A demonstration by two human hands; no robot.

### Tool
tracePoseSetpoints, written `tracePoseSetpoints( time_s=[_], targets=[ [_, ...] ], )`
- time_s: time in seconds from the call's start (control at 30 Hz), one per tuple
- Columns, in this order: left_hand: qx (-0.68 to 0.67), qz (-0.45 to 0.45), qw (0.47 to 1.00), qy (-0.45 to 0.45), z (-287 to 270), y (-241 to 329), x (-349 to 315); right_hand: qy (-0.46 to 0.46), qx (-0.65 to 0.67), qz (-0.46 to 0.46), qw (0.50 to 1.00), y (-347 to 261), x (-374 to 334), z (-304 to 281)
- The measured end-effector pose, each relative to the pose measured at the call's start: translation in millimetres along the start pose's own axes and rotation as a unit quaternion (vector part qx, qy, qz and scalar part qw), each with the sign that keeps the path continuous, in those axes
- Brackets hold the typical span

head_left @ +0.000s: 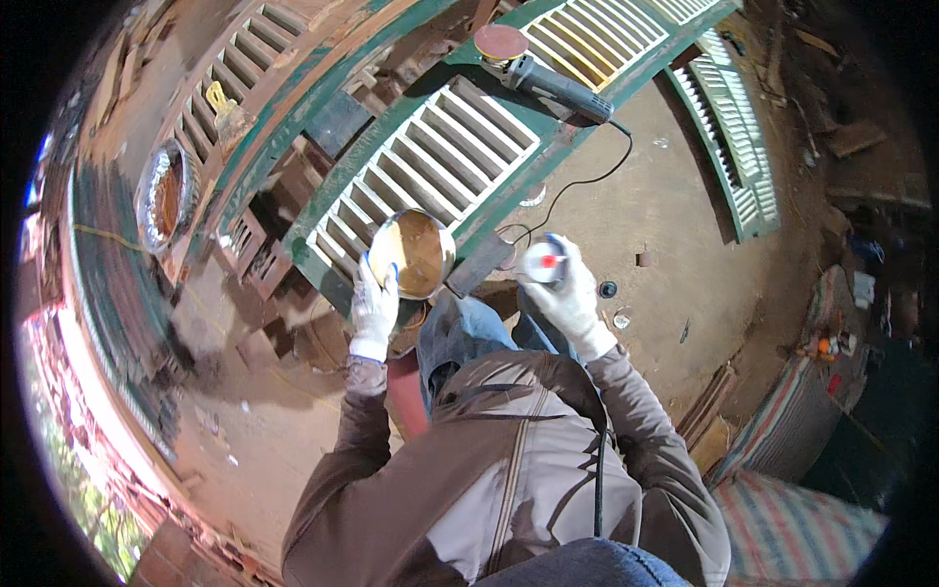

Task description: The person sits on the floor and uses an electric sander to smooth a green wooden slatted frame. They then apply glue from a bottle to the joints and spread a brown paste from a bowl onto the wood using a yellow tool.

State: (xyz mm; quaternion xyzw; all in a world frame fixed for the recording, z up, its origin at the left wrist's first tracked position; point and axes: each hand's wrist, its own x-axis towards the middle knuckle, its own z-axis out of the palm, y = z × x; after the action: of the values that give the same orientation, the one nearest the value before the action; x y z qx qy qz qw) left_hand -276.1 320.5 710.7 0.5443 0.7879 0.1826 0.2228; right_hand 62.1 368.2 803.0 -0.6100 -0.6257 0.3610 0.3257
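Observation:
My left hand [373, 311], in a white glove, grips the side of a round metal bowl [419, 252]. Something tan and brownish shows inside it, over the near corner of a green-framed louvred shutter panel [523, 181]. To the right, my gloved right hand [575, 305] is closed around a small white round container [541, 262] with a red spot in the middle of its end. That container is slightly blurred, and a gap separates it from the bowl. My knees are just below both hands.
A corded power sander [558, 90] with a round reddish disc rests on the shutter; its black cable drops to the floor. At left lie a yellow-handled scraper [223, 106] and a foil-lined dish [164, 194]. Another louvred panel [729, 147] lies at right. Striped cloth [797, 528] covers the lower right.

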Motion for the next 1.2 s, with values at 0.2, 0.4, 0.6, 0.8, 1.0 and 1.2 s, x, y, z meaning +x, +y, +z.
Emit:
tracePoseSetpoints(
  time_s=[0.2,0.4,0.6,0.8,1.0,1.2],
  targets=[
    [-0.008,-0.095,0.990,0.103,42,-4,6,0.019,0.034,0.076,0.996,122,-6,-132],
    [-0.195,-0.208,0.940,0.190,86,29,59,-0.005,0.016,0.052,0.999,190,21,-238],
    [0.258,-0.125,0.887,0.363,81,180,67,0.003,0.018,0.036,0.999,202,59,-271],
    [0.001,0.053,0.981,0.188,131,263,94,-0.021,0.062,0.055,0.996,183,75,-253],
    [-0.401,-0.218,0.882,0.119,210,358,196,-0.034,0.103,0.059,0.992,174,88,-241],
    [-0.253,-0.404,0.873,0.105,225,439,260,-0.012,0.148,0.087,0.985,181,106,-253]
  ],
)
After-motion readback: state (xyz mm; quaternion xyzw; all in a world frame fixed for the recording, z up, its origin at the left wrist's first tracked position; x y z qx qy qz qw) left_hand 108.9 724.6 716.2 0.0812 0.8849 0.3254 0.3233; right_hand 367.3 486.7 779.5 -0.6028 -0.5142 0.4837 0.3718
